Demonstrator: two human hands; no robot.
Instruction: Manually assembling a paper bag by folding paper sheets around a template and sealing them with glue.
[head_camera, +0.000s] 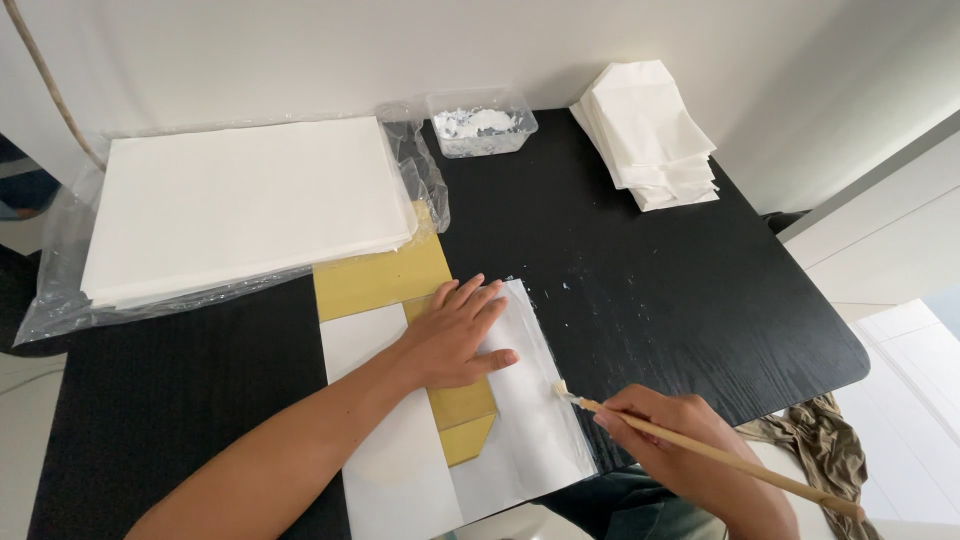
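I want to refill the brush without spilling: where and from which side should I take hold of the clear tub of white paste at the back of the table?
Probably grip the clear plastic tub across its short side walls, just under the rim, coming from above and from the front. It stands upright and open, with paste inside, so it should stay level. The wall is close behind it, and the bagged paper stack crowds its left, so the front is freest.

- A stack of white sheets (240, 205) lies in a clear plastic wrap (60, 270) at the back left of the black counter (690, 290).
- A pile of folded white paper bags (650, 135) sits at the back right.
- An olive cloth (825, 450) hangs off the right edge.
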